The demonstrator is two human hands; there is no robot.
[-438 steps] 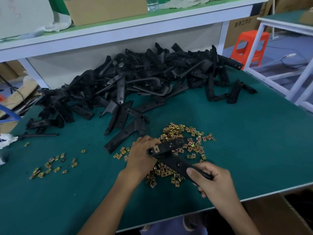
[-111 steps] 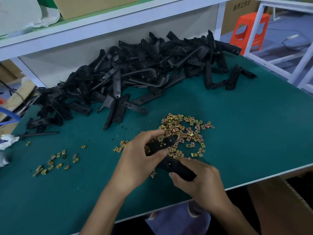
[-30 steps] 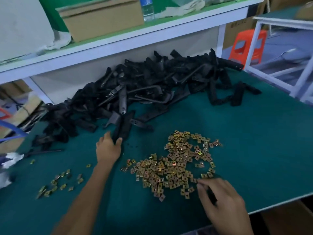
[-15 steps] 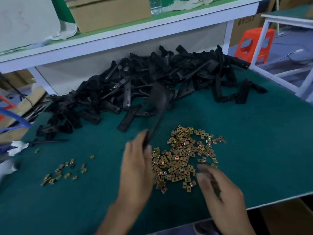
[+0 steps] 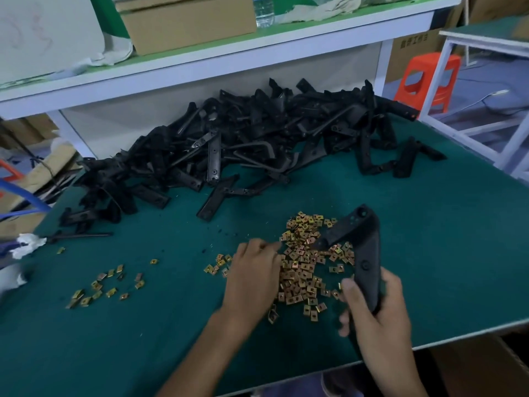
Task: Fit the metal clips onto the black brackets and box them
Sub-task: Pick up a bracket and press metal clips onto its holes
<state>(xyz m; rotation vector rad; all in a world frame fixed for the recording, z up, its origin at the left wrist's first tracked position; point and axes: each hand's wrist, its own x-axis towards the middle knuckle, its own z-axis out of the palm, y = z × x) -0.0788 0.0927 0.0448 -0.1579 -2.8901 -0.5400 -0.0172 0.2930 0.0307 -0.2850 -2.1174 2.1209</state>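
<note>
Nearly upright, black bracket point(image 5: 367, 250) wrapped in right hand point(image 5: 379, 320) grip, left hand point(image 5: 252, 277) palm-down over metal clips point(image 5: 305, 270), grip unclear

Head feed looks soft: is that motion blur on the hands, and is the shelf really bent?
Head view: the left hand blurs at its fingertips over the clips; the right hand and its bracket look sharper; the shelf edge bows from wide-angle distortion.

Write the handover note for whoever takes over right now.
Right hand: grips a bracket by its lower end.
Left hand: on the main clip pile; blurred, grasp unclear.
Bracket pile at the back; a few stray clips to the left.
Done: no clip shows on the held bracket.
Left: clip it, box it, then work through the pile.
</note>
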